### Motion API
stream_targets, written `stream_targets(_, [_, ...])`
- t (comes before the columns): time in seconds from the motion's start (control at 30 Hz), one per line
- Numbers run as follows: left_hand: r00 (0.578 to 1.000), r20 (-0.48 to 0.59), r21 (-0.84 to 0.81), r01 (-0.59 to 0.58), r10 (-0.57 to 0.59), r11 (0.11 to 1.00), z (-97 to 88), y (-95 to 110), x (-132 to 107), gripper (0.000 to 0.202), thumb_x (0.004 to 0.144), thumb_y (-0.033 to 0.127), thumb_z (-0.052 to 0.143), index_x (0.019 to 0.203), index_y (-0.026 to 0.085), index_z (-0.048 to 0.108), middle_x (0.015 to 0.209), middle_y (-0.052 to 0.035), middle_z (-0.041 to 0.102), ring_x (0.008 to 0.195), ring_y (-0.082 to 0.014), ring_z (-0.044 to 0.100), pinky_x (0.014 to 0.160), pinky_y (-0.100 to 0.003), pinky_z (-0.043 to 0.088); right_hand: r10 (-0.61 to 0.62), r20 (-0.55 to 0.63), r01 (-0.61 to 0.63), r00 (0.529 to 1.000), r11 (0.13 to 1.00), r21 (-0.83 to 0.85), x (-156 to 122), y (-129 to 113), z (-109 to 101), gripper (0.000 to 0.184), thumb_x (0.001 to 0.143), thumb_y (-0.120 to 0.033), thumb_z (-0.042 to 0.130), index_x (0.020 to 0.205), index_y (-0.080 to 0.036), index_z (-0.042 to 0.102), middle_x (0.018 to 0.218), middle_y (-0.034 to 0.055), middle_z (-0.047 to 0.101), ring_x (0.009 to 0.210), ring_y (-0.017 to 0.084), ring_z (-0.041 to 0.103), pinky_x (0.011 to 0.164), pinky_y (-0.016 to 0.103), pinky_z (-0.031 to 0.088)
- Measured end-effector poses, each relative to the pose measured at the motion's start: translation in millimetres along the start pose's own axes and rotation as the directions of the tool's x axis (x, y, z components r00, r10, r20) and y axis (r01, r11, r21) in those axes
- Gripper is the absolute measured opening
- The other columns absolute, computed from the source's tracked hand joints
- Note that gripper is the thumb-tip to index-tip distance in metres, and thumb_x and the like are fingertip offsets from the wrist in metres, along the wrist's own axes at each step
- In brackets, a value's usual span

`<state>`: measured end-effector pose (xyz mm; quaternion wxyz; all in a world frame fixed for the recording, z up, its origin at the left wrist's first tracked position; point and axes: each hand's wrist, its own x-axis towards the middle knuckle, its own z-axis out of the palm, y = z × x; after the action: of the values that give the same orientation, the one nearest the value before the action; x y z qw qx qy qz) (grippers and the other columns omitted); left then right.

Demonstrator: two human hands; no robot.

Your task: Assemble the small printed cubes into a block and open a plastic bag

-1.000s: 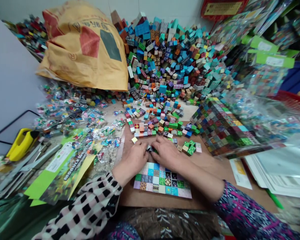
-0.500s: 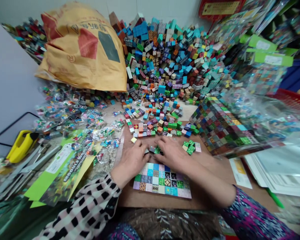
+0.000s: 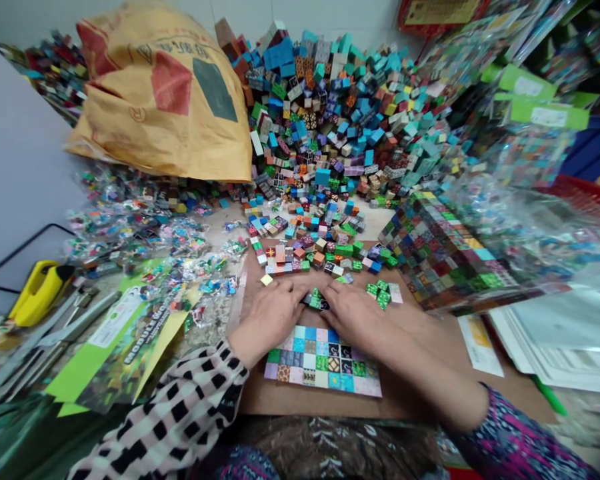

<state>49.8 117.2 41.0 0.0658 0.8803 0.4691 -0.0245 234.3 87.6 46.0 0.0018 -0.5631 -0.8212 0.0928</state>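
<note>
My left hand (image 3: 270,313) and my right hand (image 3: 353,313) rest close together on a brown board (image 3: 420,333). Their fingers are bent round a few small patterned cubes (image 3: 316,299) held between them, green and dark ones showing. Just under the hands lies a flat grid of coloured cubes (image 3: 323,357) laid in rows. A loose row of mixed cubes (image 3: 320,257) runs just beyond the fingers, and a small cluster of green cubes (image 3: 380,293) sits right of my right hand.
A huge heap of coloured cubes (image 3: 330,113) fills the back. A tan sack (image 3: 165,93) leans at back left. Small clear packets (image 3: 135,227), green cards (image 3: 125,333) and a yellow tool (image 3: 35,293) lie left. Bagged cube blocks (image 3: 445,253) and papers (image 3: 555,347) sit right.
Both hands have shifted slightly forward and closed in on the cubes between them; green cubes now show between the fingers.
</note>
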Motion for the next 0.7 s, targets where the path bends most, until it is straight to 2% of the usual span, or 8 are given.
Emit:
stream_targets(0.07, [1.000, 0.010, -0.012, -0.026, 0.027, 1.000, 0.0, 0, 1, 0.028, 0.098, 0.025, 0.048, 0.117, 0.021, 0.069, 0.104, -0.0089, 0.066, 0.098, -0.0275, 0.063, 0.083, -0.041, 0.053, 0.006, 0.014, -0.006, 1.000, 1.000, -0.010, 0, 1, -1, 0.029, 0.089, -0.019, 0.055, 0.116, -0.014, 0.066, 0.117, 0.0154, 0.066, 0.096, 0.028, 0.065, 0.076, 0.038, 0.051])
stream_targets(0.17, [0.999, -0.031, -0.044, -0.037, 0.035, 0.998, 2.8, -3, 3, 0.029, 0.098, 0.021, 0.047, 0.115, 0.020, 0.070, 0.109, -0.0100, 0.067, 0.101, -0.0268, 0.063, 0.088, -0.042, 0.052, -0.004, 0.019, 0.004, 1.000, 1.000, -0.011, -1, 3, 0, 0.029, 0.090, -0.020, 0.054, 0.116, -0.015, 0.065, 0.118, 0.0148, 0.066, 0.095, 0.027, 0.065, 0.073, 0.037, 0.051])
stream_targets(0.27, [0.997, -0.057, -0.045, -0.046, 0.043, 0.998, 4.9, -4, 7, 0.030, 0.097, 0.019, 0.047, 0.118, 0.019, 0.069, 0.108, -0.0111, 0.067, 0.102, -0.0272, 0.062, 0.090, -0.043, 0.051, -0.022, 0.032, 0.022, 0.999, 1.000, -0.006, 0, 4, 2, 0.028, 0.091, -0.017, 0.053, 0.116, -0.015, 0.065, 0.118, 0.0146, 0.065, 0.094, 0.026, 0.065, 0.075, 0.037, 0.051])
stream_targets(0.4, [0.997, -0.043, -0.057, -0.074, 0.072, 0.996, 2.0, -2, 11, 0.030, 0.097, 0.018, 0.047, 0.112, 0.016, 0.073, 0.107, -0.0109, 0.068, 0.099, -0.0272, 0.060, 0.088, -0.043, 0.050, -0.032, 0.024, 0.031, 0.999, 0.999, 0.035, 1, 4, 3, 0.029, 0.090, -0.010, 0.048, 0.114, -0.012, 0.064, 0.113, 0.0147, 0.065, 0.095, 0.026, 0.065, 0.078, 0.038, 0.051])
stream_targets(0.47, [0.995, -0.040, -0.094, -0.096, 0.093, 0.991, 0.3, -1, 12, 0.031, 0.096, 0.018, 0.046, 0.114, 0.018, 0.072, 0.109, -0.0095, 0.069, 0.097, -0.0260, 0.059, 0.088, -0.042, 0.050, -0.036, 0.022, 0.034, 0.999, 0.997, 0.069, 0, 3, 0, 0.029, 0.091, -0.012, 0.049, 0.115, -0.011, 0.064, 0.114, 0.0151, 0.064, 0.097, 0.026, 0.064, 0.080, 0.039, 0.052])
stream_targets(0.57, [0.994, -0.042, -0.136, -0.103, 0.098, 0.985, -0.7, -1, 12, 0.037, 0.094, 0.017, 0.050, 0.126, 0.022, 0.067, 0.115, -0.0075, 0.069, 0.100, -0.0273, 0.056, 0.088, -0.045, 0.048, -0.001, 0.055, -0.005, 0.999, 0.995, 0.097, -6, 4, -9, 0.038, 0.090, -0.018, 0.057, 0.127, -0.010, 0.058, 0.121, 0.0169, 0.060, 0.103, 0.029, 0.062, 0.085, 0.040, 0.051])
stream_targets(0.7, [0.999, -0.024, -0.172, -0.046, 0.043, 0.984, -3.5, 2, 8, 0.041, 0.090, 0.017, 0.054, 0.129, 0.024, 0.065, 0.120, -0.0067, 0.068, 0.107, -0.0317, 0.053, 0.091, -0.052, 0.044, 0.094, 0.086, -0.098, 0.992, 0.994, 0.039, -18, 6, -18, 0.051, 0.091, -0.022, 0.058, 0.140, -0.009, 0.050, 0.122, 0.0204, 0.059, 0.102, 0.032, 0.062, 0.085, 0.044, 0.052])
